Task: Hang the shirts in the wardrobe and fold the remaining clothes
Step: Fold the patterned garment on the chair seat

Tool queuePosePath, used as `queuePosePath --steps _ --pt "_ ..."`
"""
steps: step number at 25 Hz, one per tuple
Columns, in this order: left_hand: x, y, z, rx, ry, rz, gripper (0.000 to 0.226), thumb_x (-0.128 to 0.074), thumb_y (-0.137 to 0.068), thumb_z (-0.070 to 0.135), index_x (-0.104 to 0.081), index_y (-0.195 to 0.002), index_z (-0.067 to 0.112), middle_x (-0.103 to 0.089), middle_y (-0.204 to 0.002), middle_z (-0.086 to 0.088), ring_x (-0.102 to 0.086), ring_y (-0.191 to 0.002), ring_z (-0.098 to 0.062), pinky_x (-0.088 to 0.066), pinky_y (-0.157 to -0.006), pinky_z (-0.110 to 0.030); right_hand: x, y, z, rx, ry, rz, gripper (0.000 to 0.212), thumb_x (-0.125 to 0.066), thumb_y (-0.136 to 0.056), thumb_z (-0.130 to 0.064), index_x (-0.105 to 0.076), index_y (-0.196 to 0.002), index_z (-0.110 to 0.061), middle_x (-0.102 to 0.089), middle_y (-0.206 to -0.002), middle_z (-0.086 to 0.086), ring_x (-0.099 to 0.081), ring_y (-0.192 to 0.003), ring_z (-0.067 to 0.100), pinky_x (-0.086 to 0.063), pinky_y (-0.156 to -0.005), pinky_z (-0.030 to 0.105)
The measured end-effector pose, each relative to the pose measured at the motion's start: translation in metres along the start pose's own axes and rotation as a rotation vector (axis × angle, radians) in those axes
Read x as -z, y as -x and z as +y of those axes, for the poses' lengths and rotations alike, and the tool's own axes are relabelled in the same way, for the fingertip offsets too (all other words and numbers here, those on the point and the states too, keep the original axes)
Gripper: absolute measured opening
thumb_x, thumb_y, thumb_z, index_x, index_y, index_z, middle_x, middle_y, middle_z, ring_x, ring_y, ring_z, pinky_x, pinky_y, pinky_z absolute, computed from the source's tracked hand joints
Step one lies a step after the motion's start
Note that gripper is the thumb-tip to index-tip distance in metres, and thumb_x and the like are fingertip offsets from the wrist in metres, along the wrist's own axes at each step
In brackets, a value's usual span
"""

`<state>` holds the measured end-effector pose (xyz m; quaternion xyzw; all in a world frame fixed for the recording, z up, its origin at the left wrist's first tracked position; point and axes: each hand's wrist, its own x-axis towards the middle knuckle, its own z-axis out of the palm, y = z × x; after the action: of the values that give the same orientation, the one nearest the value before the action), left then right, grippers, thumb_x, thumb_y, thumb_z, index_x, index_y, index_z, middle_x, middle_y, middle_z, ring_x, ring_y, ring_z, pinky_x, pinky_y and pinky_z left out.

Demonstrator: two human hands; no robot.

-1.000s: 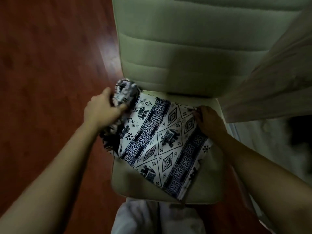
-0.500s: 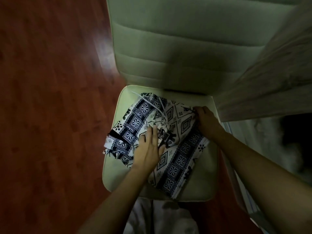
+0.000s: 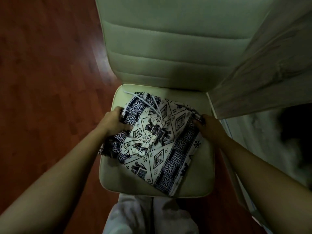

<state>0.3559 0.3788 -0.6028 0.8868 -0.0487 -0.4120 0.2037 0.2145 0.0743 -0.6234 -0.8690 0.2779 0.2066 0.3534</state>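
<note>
A white and dark-blue patterned garment [image 3: 158,141] with elephant prints and a white drawstring lies partly folded on the seat of a pale cushioned chair [image 3: 200,168]. My left hand [image 3: 113,123] grips the garment's left edge, fingers curled into the fabric. My right hand [image 3: 205,124] holds the garment's right upper corner at the seat's right side. One folded layer lies over the middle of the cloth.
The chair's padded backrest [image 3: 168,39] rises behind the seat. A grey wooden panel [image 3: 270,68] stands at the right. Red-brown wooden floor [image 3: 42,81] spreads to the left. My pale trousers [image 3: 148,217] show below the seat.
My left hand folded the bunched left part over the middle, pressed it flat, then moved back to the garment's left edge. My right hand stayed on the right corner.
</note>
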Motion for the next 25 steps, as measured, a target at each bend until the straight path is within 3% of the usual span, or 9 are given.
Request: queuePosePath --steps 5,8,10,12,15,17,20,23,25 --pt "-0.023 0.044 0.042 -0.291 -0.528 0.492 0.048 -0.057 -0.085 0.007 -0.039 -0.130 0.009 -0.061 -0.104 -0.017 -0.059 -0.079 -0.033 -0.050 -0.055 -0.037 0.012 0.013 -0.008 0.018 -0.202 -0.069 0.014 -0.049 -0.096 -0.025 -0.052 -0.087 -0.015 -0.050 -0.073 -0.009 -0.049 -0.067 0.003 -0.039 -0.047 0.004" --pt "-0.071 0.090 0.072 -0.465 -0.644 0.703 0.054 -0.045 -0.072 -0.002 -0.050 -0.125 0.001 -0.061 -0.085 -0.018 -0.057 -0.063 -0.030 -0.044 -0.044 -0.031 0.017 0.023 -0.009 -0.051 -0.301 -0.108 0.025 -0.046 -0.096 -0.036 -0.056 -0.096 -0.013 -0.055 -0.078 -0.006 -0.056 -0.079 0.017 -0.048 -0.060 0.021" --pt "-0.116 0.111 0.083 -0.542 -0.657 0.653 0.058 -0.061 -0.065 0.004 -0.057 -0.123 0.001 -0.062 -0.084 -0.015 -0.059 -0.064 -0.030 -0.049 -0.047 -0.034 0.020 0.032 -0.020 -0.097 -0.450 -0.120 0.034 -0.038 -0.097 -0.044 -0.059 -0.094 -0.017 -0.056 -0.083 -0.009 -0.055 -0.085 0.016 -0.048 -0.073 0.030" --pt "-0.161 0.118 0.084 -0.562 -0.680 0.580 0.062 -0.076 -0.062 0.014 -0.061 -0.121 0.003 -0.063 -0.086 -0.012 -0.060 -0.068 -0.028 -0.052 -0.051 -0.037 0.021 0.035 -0.022 -0.156 -0.610 -0.125 0.040 -0.031 -0.098 -0.045 -0.055 -0.117 -0.018 -0.049 -0.100 -0.010 -0.048 -0.096 0.010 -0.040 -0.088 0.027" --pt "-0.206 0.112 0.073 -0.516 -0.735 0.475 0.068 -0.081 -0.064 0.032 -0.059 -0.124 0.006 -0.062 -0.099 -0.010 -0.053 -0.081 -0.027 -0.047 -0.056 -0.038 0.021 0.040 -0.018 -0.129 -0.570 -0.164 0.040 -0.050 -0.090 -0.047 -0.054 -0.120 -0.021 -0.058 -0.115 -0.005 -0.055 -0.106 0.012 -0.042 -0.098 0.029" --pt "-0.217 0.109 0.056 -0.609 -0.838 0.429 0.072 -0.078 -0.066 0.037 -0.056 -0.128 0.008 -0.057 -0.115 -0.011 -0.043 -0.089 -0.026 -0.040 -0.064 -0.037 0.018 0.043 -0.007 -0.056 -0.415 -0.159 0.045 -0.072 -0.078 -0.036 -0.060 -0.114 -0.014 -0.065 -0.109 -0.002 -0.063 -0.098 0.014 -0.053 -0.086 0.028" --pt "-0.197 0.101 0.020 -0.823 -0.956 0.431 0.073 -0.077 -0.065 0.031 -0.053 -0.131 0.011 -0.058 -0.128 -0.008 -0.043 -0.095 -0.025 -0.035 -0.069 -0.035 0.004 0.056 0.006 0.040 -0.320 -0.080 0.040 -0.067 -0.084 -0.011 -0.054 -0.121 -0.003 -0.058 -0.108 0.002 -0.056 -0.098 0.012 -0.044 -0.070 0.001" --pt "-0.156 0.083 -0.009 -0.953 -0.991 0.442 0.072 -0.070 -0.072 0.019 -0.043 -0.139 0.013 -0.052 -0.138 -0.005 -0.045 -0.103 -0.026 -0.037 -0.076 -0.037 -0.021 0.073 0.015 0.025 -0.355 -0.047 0.034 -0.055 -0.093 -0.017 -0.052 -0.125 -0.006 -0.061 -0.122 0.011 -0.058 -0.112 0.024 -0.047 -0.090 0.025" --pt "-0.131 0.075 -0.021 -1.053 -1.002 0.389 0.068 -0.065 -0.077 0.022 -0.040 -0.140 0.017 -0.049 -0.141 -0.003 -0.047 -0.104 -0.025 -0.034 -0.080 -0.038 -0.039 0.085 0.017 -0.048 -0.390 -0.032 0.039 -0.055 -0.093 -0.024 -0.049 -0.129 -0.011 -0.059 -0.126 0.007 -0.054 -0.115 0.020 -0.042 -0.091 0.027"
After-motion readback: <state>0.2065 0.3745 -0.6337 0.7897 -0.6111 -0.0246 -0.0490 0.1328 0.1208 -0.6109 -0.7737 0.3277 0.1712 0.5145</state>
